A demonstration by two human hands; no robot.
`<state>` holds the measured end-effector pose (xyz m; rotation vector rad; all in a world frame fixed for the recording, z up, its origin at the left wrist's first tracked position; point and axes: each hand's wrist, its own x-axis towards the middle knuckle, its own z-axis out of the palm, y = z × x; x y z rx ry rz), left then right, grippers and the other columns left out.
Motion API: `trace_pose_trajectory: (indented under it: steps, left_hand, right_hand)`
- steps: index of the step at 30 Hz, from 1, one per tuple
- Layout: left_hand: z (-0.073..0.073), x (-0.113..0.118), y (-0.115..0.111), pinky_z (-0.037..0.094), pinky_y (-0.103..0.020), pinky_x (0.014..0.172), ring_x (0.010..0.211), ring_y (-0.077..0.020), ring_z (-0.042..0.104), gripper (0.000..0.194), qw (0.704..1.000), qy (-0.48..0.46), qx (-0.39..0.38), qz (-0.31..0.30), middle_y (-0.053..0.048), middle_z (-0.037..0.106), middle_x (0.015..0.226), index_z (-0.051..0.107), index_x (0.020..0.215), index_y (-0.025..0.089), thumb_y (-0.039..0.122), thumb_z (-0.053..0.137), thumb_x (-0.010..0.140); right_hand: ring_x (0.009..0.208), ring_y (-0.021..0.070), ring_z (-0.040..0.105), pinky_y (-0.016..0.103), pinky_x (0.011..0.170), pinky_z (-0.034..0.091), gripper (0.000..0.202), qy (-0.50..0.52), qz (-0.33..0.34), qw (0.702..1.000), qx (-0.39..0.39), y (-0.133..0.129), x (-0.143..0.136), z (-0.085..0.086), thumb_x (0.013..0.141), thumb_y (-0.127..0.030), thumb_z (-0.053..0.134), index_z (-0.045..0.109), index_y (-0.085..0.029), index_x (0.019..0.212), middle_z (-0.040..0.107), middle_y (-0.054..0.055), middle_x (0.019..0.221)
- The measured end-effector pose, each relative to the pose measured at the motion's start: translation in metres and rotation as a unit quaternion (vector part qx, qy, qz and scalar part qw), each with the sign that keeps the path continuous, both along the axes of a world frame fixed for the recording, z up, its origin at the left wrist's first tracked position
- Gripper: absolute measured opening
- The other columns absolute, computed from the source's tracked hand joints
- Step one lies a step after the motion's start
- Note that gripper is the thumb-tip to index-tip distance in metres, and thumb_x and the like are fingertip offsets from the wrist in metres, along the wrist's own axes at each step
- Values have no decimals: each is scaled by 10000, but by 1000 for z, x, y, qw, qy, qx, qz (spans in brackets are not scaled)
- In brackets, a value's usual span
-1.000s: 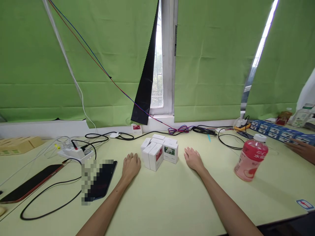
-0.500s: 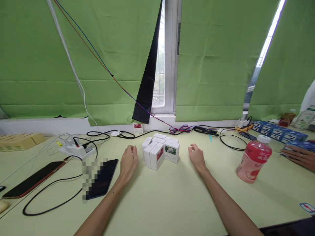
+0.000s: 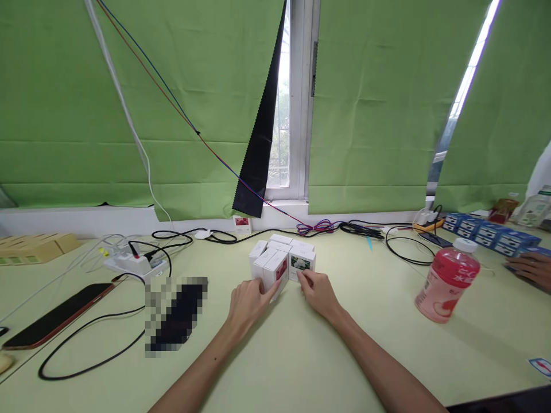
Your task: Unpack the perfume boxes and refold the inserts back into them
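Several small white boxes [image 3: 279, 241] stand close together on the pale table, some with flower pictures. My left hand [image 3: 248, 301] is at the near box with a red flower picture [image 3: 275, 274], its thumb along the front and its fingers bent at the left side. They close on this box, though the fingertips are partly hidden. My right hand [image 3: 319, 292] is curled in front of the box with a white flower picture [image 3: 301, 261], fingertips at its lower front. Nothing shows between the right fingers.
A pink drink bottle [image 3: 447, 281] stands at right, beyond it blue boxes [image 3: 491, 232] and another person's hand [image 3: 531, 268]. At left are a phone [image 3: 60, 314], a partly pixelated dark device [image 3: 183, 312] and a power strip [image 3: 135, 264] with cables. One white box [image 3: 241, 225] leans by the wall.
Both of my hands have moved inward to the front of the white boxes, the left one to the near box. At far right the other person's hand has shifted slightly.
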<state>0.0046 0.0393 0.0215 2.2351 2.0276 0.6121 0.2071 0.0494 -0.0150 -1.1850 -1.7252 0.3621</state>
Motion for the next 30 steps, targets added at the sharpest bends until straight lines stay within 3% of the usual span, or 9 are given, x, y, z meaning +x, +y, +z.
trace_pose_trajectory:
  steps: [7, 16, 25, 30]
  left_hand:
    - [-8, 2, 5, 341, -312, 585, 734, -268, 674, 491, 1000, -14, 8, -3, -137, 727, 822, 637, 759, 172, 617, 462, 870]
    - [-16, 3, 13, 432, -324, 687, 894, -297, 683, 449, 998, -56, 22, -20, -163, 725, 971, 643, 985, 136, 541, 470, 893]
    - [-14, 0, 11, 434, -276, 606, 736, -236, 676, 401, 992, -108, 14, -60, -114, 739, 805, 693, 800, 132, 518, 585, 819]
    - [-18, 12, -8, 356, -247, 489, 526, -149, 549, 428, 967, -208, 5, -148, -26, 634, 571, 641, 630, 151, 530, 590, 821]
  right_hand:
    - [575, 165, 566, 259, 591, 419, 299, -34, 22, 999, -2, 5, 3, -4, 941, -363, 499, 664, -204, 749, 653, 20, 655]
    - [653, 166, 590, 280, 650, 452, 169, -68, 43, 997, 5, 13, 5, -5, 908, -272, 546, 672, -187, 833, 669, 42, 773]
    - [705, 185, 586, 309, 662, 455, 303, -6, 79, 997, -26, 9, 3, -4, 968, -393, 477, 683, -184, 891, 673, 58, 813]
    - [895, 199, 603, 328, 795, 485, 364, 54, 138, 988, -43, -4, -2, 2, 969, -479, 482, 606, -191, 1153, 648, 85, 1094]
